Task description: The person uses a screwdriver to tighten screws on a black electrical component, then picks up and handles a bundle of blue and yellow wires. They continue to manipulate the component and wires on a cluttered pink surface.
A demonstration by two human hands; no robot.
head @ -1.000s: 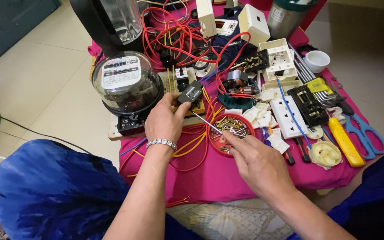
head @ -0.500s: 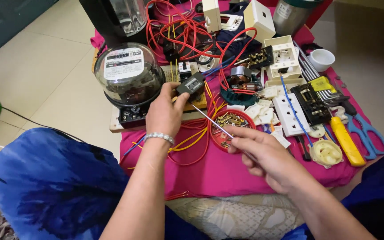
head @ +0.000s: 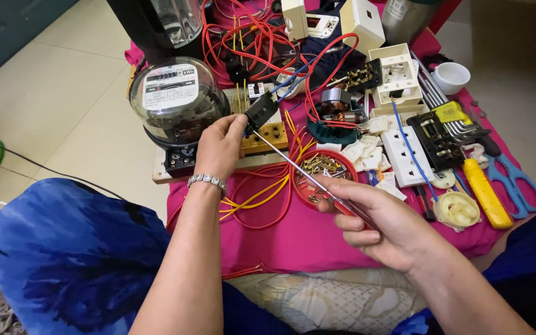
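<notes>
My left hand [head: 218, 146], with a silver bracelet at the wrist, grips a small black electrical part [head: 260, 111] with wires running from it, just right of a round glass-domed electricity meter [head: 175, 99]. My right hand [head: 383, 223] holds a long thin screwdriver [head: 299, 164] by its handle. The shaft slants up to the left and its tip meets the black part. Below the shaft sits a red bowl [head: 305, 192] of small brass screws and fittings.
A pink cloth [head: 293, 236] carries red and yellow wires [head: 262, 198], white sockets [head: 404, 155], a white switch box [head: 395, 71], a small motor [head: 336, 108], hex keys, a yellow-handled tool [head: 485, 192], blue scissors [head: 519, 180] and a white cup [head: 451, 75]. Blue fabric covers my knees.
My left hand and the black part shifted slightly up and left, nearer the meter. My right hand drew back toward me, leaving more of the screwdriver shaft bare.
</notes>
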